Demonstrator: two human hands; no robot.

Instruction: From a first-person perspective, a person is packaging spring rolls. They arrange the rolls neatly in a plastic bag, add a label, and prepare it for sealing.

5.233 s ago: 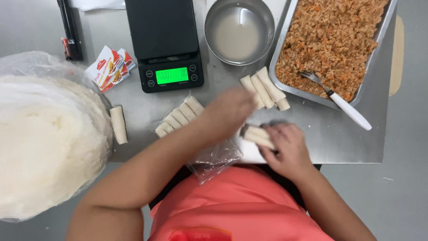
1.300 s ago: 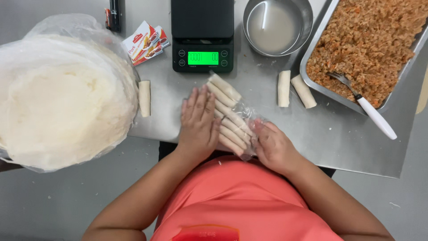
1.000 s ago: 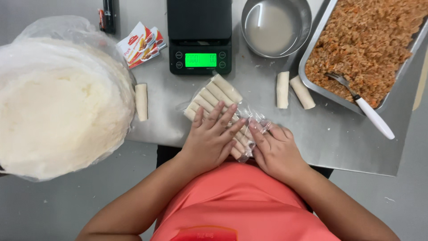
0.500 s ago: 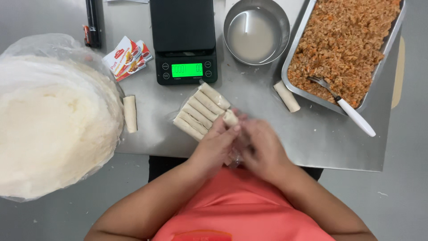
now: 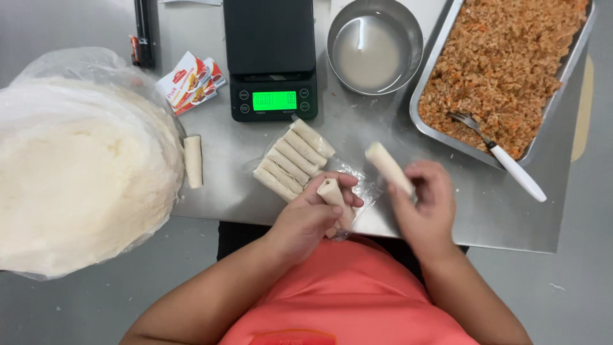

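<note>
Apart now, right hand (image 5: pixel 426 203) fingers grip one roll (image 5: pixel 388 167); left hand (image 5: pixel 313 217) pinches another roll (image 5: pixel 335 197), partly hidden.

Your hands apart now, no longer pressed together at table edge. Your right hand (image 5: pixel 426 203) lifted one roll (image 5: pixel 389 167), held up mid-frame right; loose rolls near tray gone. Your left hand (image 5: pixel 313 217) now pinches another roll (image 5: pixel 334 195) over clear bag (image 5: pixel 357 185).
</note>
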